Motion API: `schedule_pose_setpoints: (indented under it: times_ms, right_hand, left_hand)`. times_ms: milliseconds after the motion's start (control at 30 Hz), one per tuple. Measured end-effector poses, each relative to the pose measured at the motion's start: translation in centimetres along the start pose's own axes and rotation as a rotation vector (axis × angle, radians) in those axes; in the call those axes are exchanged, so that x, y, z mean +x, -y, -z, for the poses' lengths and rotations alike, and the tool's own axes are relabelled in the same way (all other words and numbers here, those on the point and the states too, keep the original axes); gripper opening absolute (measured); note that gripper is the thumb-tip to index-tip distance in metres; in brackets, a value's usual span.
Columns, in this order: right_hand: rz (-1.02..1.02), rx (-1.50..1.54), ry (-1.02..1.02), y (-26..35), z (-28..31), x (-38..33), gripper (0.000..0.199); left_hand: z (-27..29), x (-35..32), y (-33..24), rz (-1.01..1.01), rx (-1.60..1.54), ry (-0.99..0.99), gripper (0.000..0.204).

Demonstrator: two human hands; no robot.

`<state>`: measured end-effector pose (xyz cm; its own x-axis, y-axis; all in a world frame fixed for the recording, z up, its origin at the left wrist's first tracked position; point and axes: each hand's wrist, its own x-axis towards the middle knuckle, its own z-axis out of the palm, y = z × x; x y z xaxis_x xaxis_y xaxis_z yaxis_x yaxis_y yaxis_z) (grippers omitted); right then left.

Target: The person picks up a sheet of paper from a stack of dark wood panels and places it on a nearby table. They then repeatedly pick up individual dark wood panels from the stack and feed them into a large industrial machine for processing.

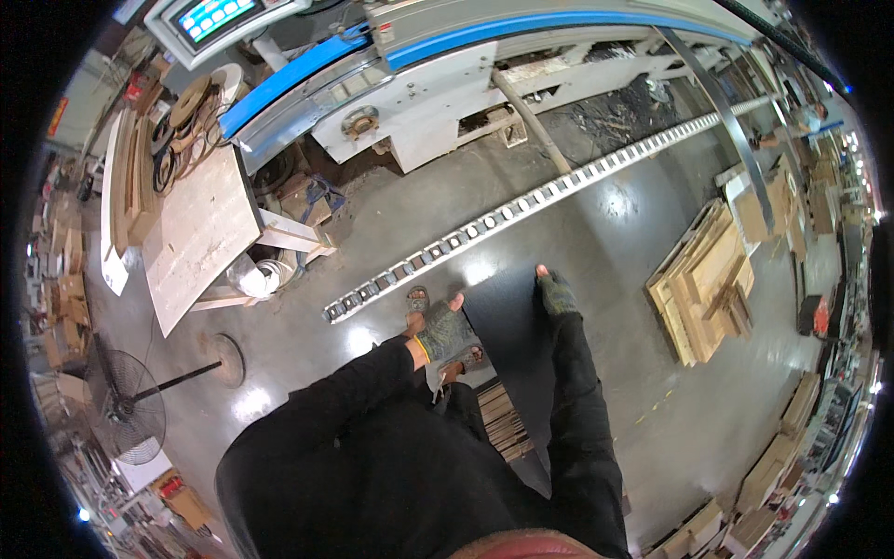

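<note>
I hold a long, dark flat panel (507,340) in front of my body, one hand on each long edge. My left hand (449,334), in a grey work glove with bare fingertips, is closed on the panel's left edge. Opposite it, my right hand (559,294) wears a similar glove and is closed round the right edge, thumb tip showing. Fingers under the panel are hidden. Just below, a stack of narrow board strips (503,421) lies partly covered by the panel and my sleeves.
A narrow roller rail (521,207) crosses ahead, before a long white and blue machine (424,126). At left stand a board-topped table (205,242) and a pedestal fan (126,405). Wooden boards (703,284) lie stacked at right. A metal bar (722,112) slants at upper right.
</note>
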<state>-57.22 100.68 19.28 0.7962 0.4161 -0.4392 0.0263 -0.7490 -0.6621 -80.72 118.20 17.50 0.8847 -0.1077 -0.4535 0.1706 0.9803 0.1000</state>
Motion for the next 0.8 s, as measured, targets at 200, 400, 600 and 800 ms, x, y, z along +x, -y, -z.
schedule_pose_setpoints:
  times_ms: [200,400,600,800]
  right_hand:
    - [0.181,0.023,0.052,15.9,-9.3,12.5,0.059]
    - [0.220,-0.239,0.147,27.1,-17.6,24.2,0.074]
    - [0.291,-0.054,0.154,34.6,-23.7,34.9,0.055]
    - [0.187,0.075,0.237,37.8,-22.2,32.5,0.076]
  left_hand:
    - [-2.3,1.8,-6.5,-0.851,0.776,-0.741,0.058]
    - [6.2,6.6,-19.3,-0.375,0.809,-1.091,0.087]
    - [10.0,10.6,-31.8,-0.745,0.585,-0.940,0.089]
    - [1.2,7.4,-41.6,-0.993,0.715,-0.954,0.065]
